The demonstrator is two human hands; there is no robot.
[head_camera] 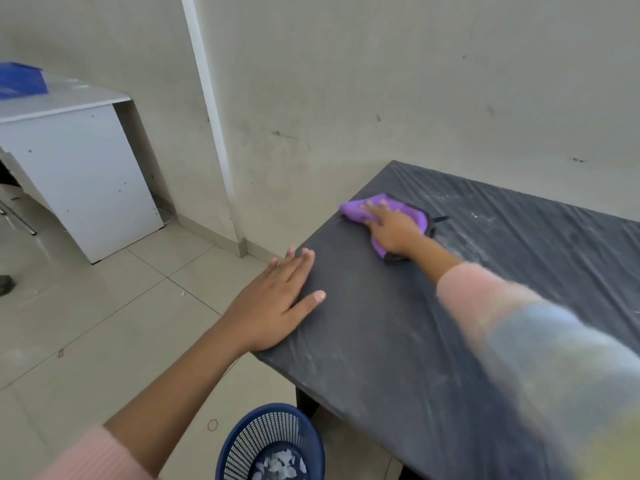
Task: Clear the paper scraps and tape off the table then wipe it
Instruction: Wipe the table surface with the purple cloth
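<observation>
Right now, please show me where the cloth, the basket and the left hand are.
cloth (353, 209): head view, purple corner beyond the fingers.
basket (249, 441): head view, blue mesh wall.
left hand (273, 306): head view, back of the hand.

A white cabinet (79, 174) bearing a blue object (20, 81) stood on the tiled floor (104, 306), near a white strip (207, 109) running down the wall (381, 64).

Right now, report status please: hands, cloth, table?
Left hand open, flat on table edge. Right hand presses purple cloth on table, far corner. Paper scraps in blue basket; whitish streaks on table. No obstruction seen.
</observation>
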